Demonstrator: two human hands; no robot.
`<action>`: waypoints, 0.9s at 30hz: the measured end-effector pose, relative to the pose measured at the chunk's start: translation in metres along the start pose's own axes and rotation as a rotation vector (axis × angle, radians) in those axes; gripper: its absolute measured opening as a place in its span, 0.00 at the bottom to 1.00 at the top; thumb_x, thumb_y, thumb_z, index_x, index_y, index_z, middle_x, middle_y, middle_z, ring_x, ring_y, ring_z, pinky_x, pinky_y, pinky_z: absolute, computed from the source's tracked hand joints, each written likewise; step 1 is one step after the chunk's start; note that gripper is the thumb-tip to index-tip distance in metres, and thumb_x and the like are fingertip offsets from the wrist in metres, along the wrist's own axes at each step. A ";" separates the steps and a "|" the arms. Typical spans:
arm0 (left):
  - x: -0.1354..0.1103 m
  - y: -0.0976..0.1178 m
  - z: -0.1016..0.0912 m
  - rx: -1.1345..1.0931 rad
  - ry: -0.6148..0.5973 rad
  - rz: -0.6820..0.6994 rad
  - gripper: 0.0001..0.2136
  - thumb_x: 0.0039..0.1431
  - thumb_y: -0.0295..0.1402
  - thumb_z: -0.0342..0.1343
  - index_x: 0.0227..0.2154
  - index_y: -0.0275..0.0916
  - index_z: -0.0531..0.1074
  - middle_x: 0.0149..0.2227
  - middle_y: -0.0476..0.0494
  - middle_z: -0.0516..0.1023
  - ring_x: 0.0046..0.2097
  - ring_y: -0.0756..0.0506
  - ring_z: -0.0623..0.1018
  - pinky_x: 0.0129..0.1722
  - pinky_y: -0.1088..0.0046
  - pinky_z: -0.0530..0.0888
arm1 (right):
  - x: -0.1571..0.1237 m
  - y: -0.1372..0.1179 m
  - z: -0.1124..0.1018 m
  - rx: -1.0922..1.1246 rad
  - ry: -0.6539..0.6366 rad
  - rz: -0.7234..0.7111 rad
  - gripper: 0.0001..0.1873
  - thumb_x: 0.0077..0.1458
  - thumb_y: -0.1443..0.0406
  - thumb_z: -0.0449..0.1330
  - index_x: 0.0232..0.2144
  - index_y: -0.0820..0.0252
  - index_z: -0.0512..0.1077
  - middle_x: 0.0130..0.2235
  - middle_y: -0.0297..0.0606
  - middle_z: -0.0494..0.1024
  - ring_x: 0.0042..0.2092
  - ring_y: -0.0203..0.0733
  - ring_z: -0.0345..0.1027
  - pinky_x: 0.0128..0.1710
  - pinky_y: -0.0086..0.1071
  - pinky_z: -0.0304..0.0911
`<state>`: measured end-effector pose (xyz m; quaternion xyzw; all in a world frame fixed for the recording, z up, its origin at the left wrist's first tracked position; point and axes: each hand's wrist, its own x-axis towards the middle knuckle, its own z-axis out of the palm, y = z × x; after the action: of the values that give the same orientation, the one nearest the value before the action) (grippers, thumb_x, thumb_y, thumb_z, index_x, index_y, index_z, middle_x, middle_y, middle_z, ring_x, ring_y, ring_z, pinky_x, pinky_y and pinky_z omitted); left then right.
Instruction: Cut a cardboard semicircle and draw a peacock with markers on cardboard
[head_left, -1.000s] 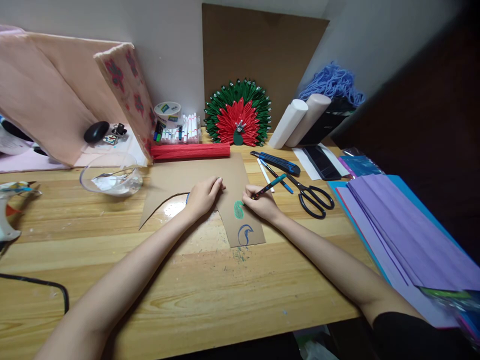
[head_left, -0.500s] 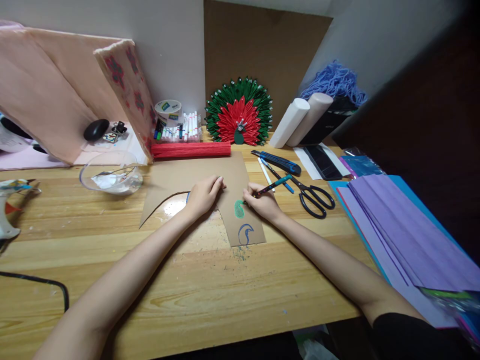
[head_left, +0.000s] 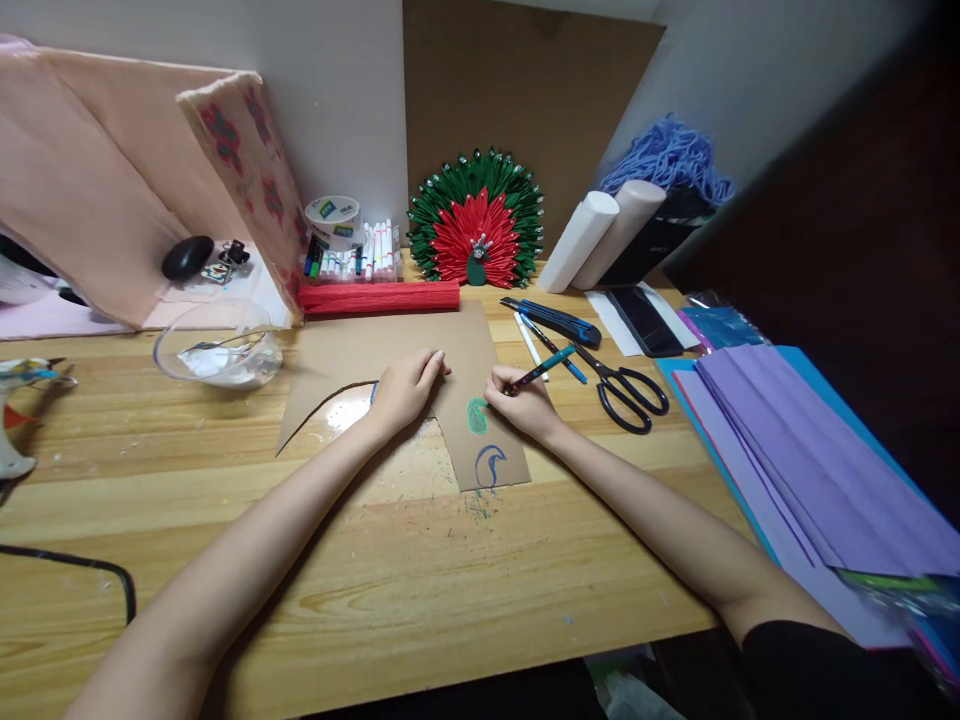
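A brown cardboard sheet (head_left: 390,350) with a curved cut-out lies on the wooden table (head_left: 420,580). My left hand (head_left: 405,388) rests on it, fingers curled loosely and pressing the sheet down. My right hand (head_left: 525,405) is closed round a green marker (head_left: 541,369), its tip at a green-filled shape (head_left: 477,415) drawn on the cardboard. Just below that shape is a blue outlined drawing (head_left: 490,466).
Black scissors (head_left: 626,390), a blue utility knife (head_left: 555,321) and pens lie right of my right hand. Purple and blue paper sheets (head_left: 810,460) fill the right side. A paper peacock (head_left: 476,225), red roll (head_left: 379,297), marker box (head_left: 360,258), glass bowl (head_left: 217,350) and glue gun (head_left: 19,420) stand around.
My right hand shifted slightly with the marker over the green shape. The view tilted a little; my left hand stayed on the cardboard.
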<state>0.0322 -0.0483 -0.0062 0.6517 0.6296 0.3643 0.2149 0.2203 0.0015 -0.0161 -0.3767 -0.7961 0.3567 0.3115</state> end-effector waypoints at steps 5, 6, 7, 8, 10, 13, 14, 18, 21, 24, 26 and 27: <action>0.000 0.000 0.000 0.004 0.000 -0.005 0.17 0.63 0.40 0.37 0.30 0.41 0.70 0.34 0.46 0.77 0.38 0.47 0.74 0.39 0.70 0.68 | 0.000 0.000 0.000 0.007 0.008 0.033 0.15 0.48 0.67 0.52 0.15 0.58 0.52 0.17 0.27 0.54 0.21 0.31 0.50 0.23 0.28 0.47; 0.000 0.001 0.000 0.008 -0.001 -0.007 0.17 0.63 0.40 0.37 0.30 0.41 0.69 0.34 0.46 0.77 0.38 0.47 0.74 0.39 0.70 0.68 | 0.000 0.000 -0.001 -0.004 0.006 0.027 0.15 0.47 0.67 0.52 0.15 0.58 0.52 0.17 0.27 0.53 0.21 0.32 0.49 0.23 0.28 0.47; 0.000 0.001 0.000 0.010 -0.001 -0.008 0.18 0.63 0.40 0.37 0.30 0.41 0.69 0.34 0.46 0.77 0.38 0.47 0.74 0.39 0.70 0.68 | 0.000 0.000 -0.001 -0.012 0.000 0.021 0.15 0.47 0.67 0.53 0.15 0.58 0.52 0.17 0.27 0.53 0.21 0.32 0.49 0.23 0.28 0.46; 0.000 0.001 0.000 0.012 -0.001 -0.008 0.18 0.63 0.41 0.36 0.30 0.41 0.69 0.34 0.46 0.77 0.38 0.47 0.74 0.39 0.70 0.68 | 0.000 0.000 -0.001 -0.012 -0.006 0.019 0.15 0.47 0.68 0.53 0.14 0.58 0.52 0.17 0.27 0.54 0.22 0.32 0.49 0.23 0.28 0.46; 0.000 0.001 0.000 0.013 0.000 -0.009 0.18 0.63 0.41 0.36 0.30 0.41 0.69 0.34 0.46 0.77 0.38 0.47 0.74 0.39 0.70 0.68 | 0.000 -0.001 -0.001 0.012 -0.003 0.036 0.15 0.47 0.67 0.53 0.14 0.58 0.52 0.17 0.27 0.55 0.21 0.32 0.50 0.23 0.28 0.47; 0.000 0.001 0.000 0.016 -0.006 -0.019 0.18 0.63 0.41 0.36 0.31 0.41 0.70 0.34 0.46 0.77 0.39 0.47 0.74 0.40 0.70 0.68 | 0.001 -0.001 0.000 0.065 0.032 0.076 0.16 0.51 0.64 0.53 0.15 0.58 0.55 0.17 0.28 0.60 0.21 0.33 0.54 0.24 0.29 0.50; 0.000 0.001 0.000 0.018 -0.008 -0.019 0.18 0.63 0.40 0.36 0.31 0.41 0.70 0.34 0.46 0.77 0.39 0.47 0.74 0.40 0.70 0.68 | 0.001 -0.002 0.000 0.076 0.038 0.078 0.16 0.52 0.62 0.53 0.16 0.58 0.56 0.17 0.29 0.61 0.22 0.34 0.55 0.24 0.29 0.50; 0.000 0.002 -0.001 0.023 -0.006 -0.005 0.18 0.63 0.41 0.36 0.31 0.41 0.69 0.35 0.47 0.77 0.39 0.47 0.74 0.40 0.71 0.68 | 0.002 -0.003 0.001 0.077 0.012 0.056 0.18 0.52 0.58 0.55 0.16 0.58 0.57 0.18 0.29 0.63 0.23 0.34 0.57 0.26 0.29 0.51; 0.000 0.001 -0.001 0.032 -0.005 -0.007 0.18 0.63 0.41 0.36 0.31 0.41 0.69 0.34 0.46 0.77 0.39 0.47 0.74 0.39 0.71 0.68 | 0.002 -0.005 0.000 0.072 -0.010 0.040 0.18 0.50 0.58 0.57 0.16 0.58 0.57 0.18 0.29 0.62 0.23 0.34 0.55 0.25 0.29 0.50; 0.000 0.001 0.000 0.041 -0.007 -0.018 0.19 0.63 0.42 0.35 0.31 0.40 0.70 0.34 0.45 0.77 0.39 0.46 0.74 0.40 0.71 0.68 | 0.003 -0.006 -0.001 0.063 -0.028 0.019 0.17 0.51 0.59 0.57 0.17 0.58 0.57 0.18 0.29 0.62 0.23 0.34 0.54 0.24 0.28 0.49; 0.000 0.000 0.000 0.043 -0.006 -0.018 0.19 0.63 0.42 0.35 0.31 0.40 0.70 0.34 0.45 0.77 0.39 0.46 0.74 0.40 0.71 0.68 | 0.003 -0.006 -0.001 0.043 -0.031 0.004 0.17 0.51 0.60 0.56 0.16 0.58 0.56 0.18 0.28 0.59 0.23 0.33 0.53 0.23 0.28 0.47; 0.000 0.000 0.000 0.044 -0.006 -0.018 0.19 0.63 0.42 0.35 0.31 0.40 0.70 0.34 0.45 0.77 0.38 0.46 0.74 0.40 0.71 0.68 | 0.003 -0.006 -0.001 0.031 -0.028 -0.003 0.18 0.51 0.60 0.55 0.16 0.58 0.55 0.18 0.28 0.58 0.23 0.33 0.52 0.23 0.28 0.47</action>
<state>0.0323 -0.0478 -0.0066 0.6515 0.6427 0.3466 0.2056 0.2174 0.0017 -0.0104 -0.3657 -0.7954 0.3737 0.3066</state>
